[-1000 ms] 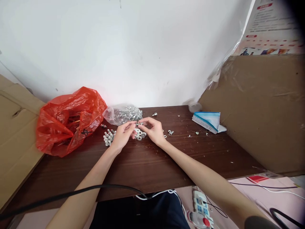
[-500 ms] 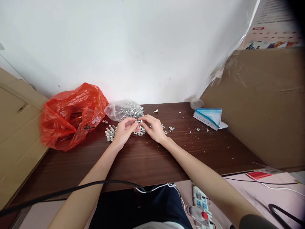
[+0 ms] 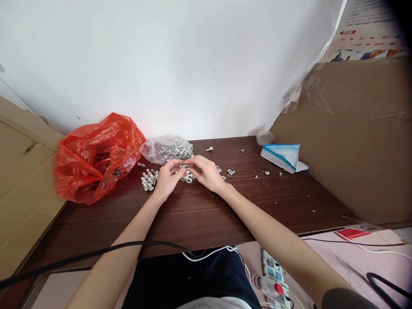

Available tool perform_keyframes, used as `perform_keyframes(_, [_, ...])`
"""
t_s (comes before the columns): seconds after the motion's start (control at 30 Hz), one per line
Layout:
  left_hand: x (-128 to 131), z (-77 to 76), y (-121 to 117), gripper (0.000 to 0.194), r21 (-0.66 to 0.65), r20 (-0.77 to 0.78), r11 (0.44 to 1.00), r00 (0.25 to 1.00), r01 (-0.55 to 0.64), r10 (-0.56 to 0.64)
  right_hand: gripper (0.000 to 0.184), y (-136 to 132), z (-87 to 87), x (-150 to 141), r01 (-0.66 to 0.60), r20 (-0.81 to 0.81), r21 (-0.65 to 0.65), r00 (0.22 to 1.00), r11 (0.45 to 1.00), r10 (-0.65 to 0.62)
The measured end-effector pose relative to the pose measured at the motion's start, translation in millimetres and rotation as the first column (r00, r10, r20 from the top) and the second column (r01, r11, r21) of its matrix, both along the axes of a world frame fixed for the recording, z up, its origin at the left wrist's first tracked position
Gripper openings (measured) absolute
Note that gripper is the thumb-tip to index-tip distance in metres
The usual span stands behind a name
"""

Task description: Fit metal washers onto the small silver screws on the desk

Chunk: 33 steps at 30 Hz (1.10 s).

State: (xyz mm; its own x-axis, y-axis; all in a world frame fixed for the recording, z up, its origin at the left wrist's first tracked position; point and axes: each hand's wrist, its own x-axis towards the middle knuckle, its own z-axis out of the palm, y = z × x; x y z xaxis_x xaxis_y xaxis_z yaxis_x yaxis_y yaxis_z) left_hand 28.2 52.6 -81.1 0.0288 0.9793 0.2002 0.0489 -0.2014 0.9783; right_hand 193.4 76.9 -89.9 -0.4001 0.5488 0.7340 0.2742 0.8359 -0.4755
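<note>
Both hands up over the far middle of the bench (image 3: pixel 199 223), fingertips meeting. Left hand (image 3: pixel 167 178) and right hand (image 3: pixel 207 174) pinched a small bolt (image 3: pixel 184 165) between them, each grip pressed shut on one end of it, held just above a little pile of washers (image 3: pixel 188 177). Couldn't tell if a washer was already on the shank, too tiny and half hidden by fingers.

Just left of the left grip stood a cluster of bolts (image 3: pixel 148 180), heads down by the look of it. Beyond the grips, a clear bag (image 3: pixel 165 149) of more hardware, and further left a red bag (image 3: pixel 96 156). Loose bits (image 3: pixel 229 173) scattered right of the right grip, plus a blue-white pack (image 3: pixel 283 156) well off that side.

Could easily go wrong: such a small, slick part, pinched only at the tips, might slip and roll off into the scatter. A careless left wrist might also knock over the standing cluster.
</note>
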Motion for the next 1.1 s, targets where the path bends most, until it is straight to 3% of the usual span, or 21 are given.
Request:
perform_keyframes(0.17, [-2.1,-3.0,0.2,0.015,0.080,-0.134,0.997,0.991,-0.012,0.023,0.017,-1.1,0.4,0.4,-0.022,0.025,-0.023,0.999,0.999,0.023])
perform_keyframes(0.33, [-3.5,0.0,-2.3,0.023,0.195,-0.298,0.979,0.948,-0.050,0.108,0.017,0.1,-0.2,1.7,-0.020,0.024,-0.003,1.000,1.000,0.020])
perform_keyframes(0.47, [-4.4,4.3,-4.9,0.014,0.317,-0.427,0.947,0.885,-0.045,0.185,0.020,-0.7,3.0,2.9,-0.024,0.065,0.006,0.998,1.000,0.024])
perform_keyframes(0.67, [-4.8,3.8,-6.6,0.008,0.491,-0.445,0.871,0.865,0.020,0.231,0.019,-4.5,2.9,-2.0,0.029,0.010,-0.054,1.000,0.998,-0.028])
perform_keyframes(0.83, [-5.1,1.6,-7.4,0.004,0.530,-0.465,0.847,0.850,0.042,0.249,0.022,-5.7,1.3,-4.1,0.084,0.031,-0.066,0.996,0.994,-0.083])
perform_keyframes(1.0, [-4.2,-0.5,-10.5,0.004,0.525,-0.574,0.845,0.777,0.107,0.258,0.037,-7.1,6.3,-0.1,0.196,0.219,-0.061,0.959,0.979,-0.179])
perform_keyframes(1.1, [-4.7,-1.5,-10.6,0.004,0.520,-0.604,0.847,0.750,0.113,0.271,0.030,-9.1,9.2,2.3,0.195,0.253,-0.129,0.954,0.972,-0.158])
